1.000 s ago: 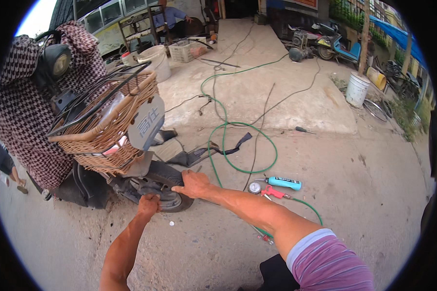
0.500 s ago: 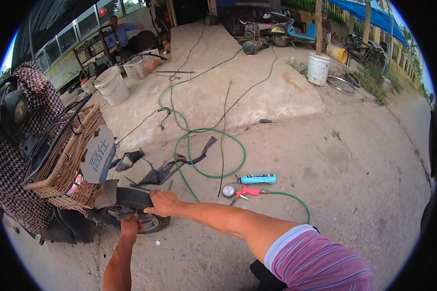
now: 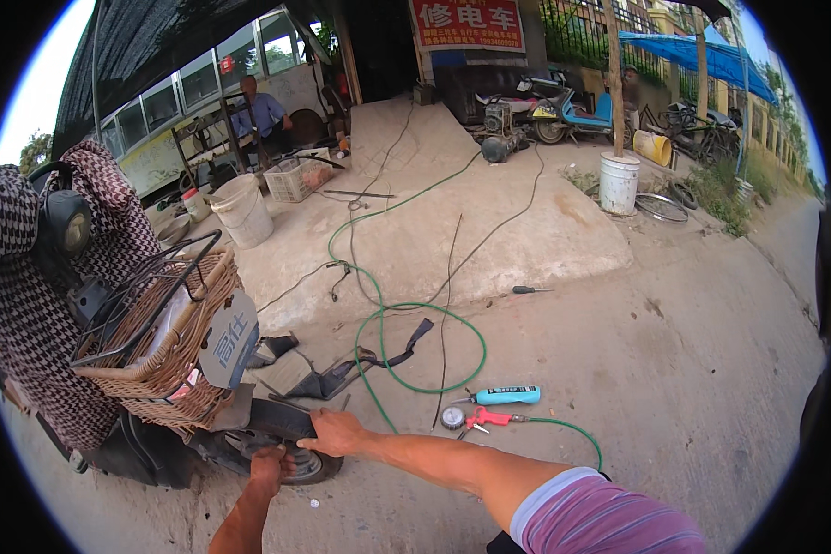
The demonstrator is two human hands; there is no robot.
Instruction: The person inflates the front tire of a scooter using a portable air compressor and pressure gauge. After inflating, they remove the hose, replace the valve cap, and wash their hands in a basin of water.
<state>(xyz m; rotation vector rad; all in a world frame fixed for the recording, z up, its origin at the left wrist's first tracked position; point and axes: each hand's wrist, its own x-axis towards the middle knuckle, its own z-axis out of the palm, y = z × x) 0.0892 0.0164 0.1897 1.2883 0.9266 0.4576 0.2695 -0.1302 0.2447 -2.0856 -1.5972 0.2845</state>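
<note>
a: where are the hands?

b: both at the front wheel (image 3: pixel 305 467), under the basket. the left hand (image 3: pixel 268 464) has its fingers curled in close by the metal hub; whether it grips anything, i cannot tell. the right hand (image 3: pixel 332 434) lies on the rounded black rubber tyre (image 3: pixel 282 419), thumb stretched toward the left; its other fingers are partly hidden, so i can't tell how tightly it holds

a: and around the wheel?

b: just above, a woven wicker basket (image 3: pixel 183 399) with a smooth pale plate (image 3: pixel 231 340) on its front. behind it, a soft houndstooth cover (image 3: pixel 28 323) drapes beside a round headlamp (image 3: pixel 72 231)

a: what lies on the ground?

b: right of the hands, a pinkish-red inflator gun (image 3: pixel 494 418) with a round dial gauge (image 3: pixel 452 417), near a blue cylindrical bottle (image 3: pixel 508 395). a slim green hose (image 3: pixel 563 426) runs from the gun. past the wheel, a crumpled dark strip (image 3: pixel 328 382)

a: farther out?

b: a rough, pale concrete slab (image 3: pixel 526 240), carrying a scuffed white bucket (image 3: pixel 243 212) and a latticed plastic crate (image 3: pixel 294 180)
</note>
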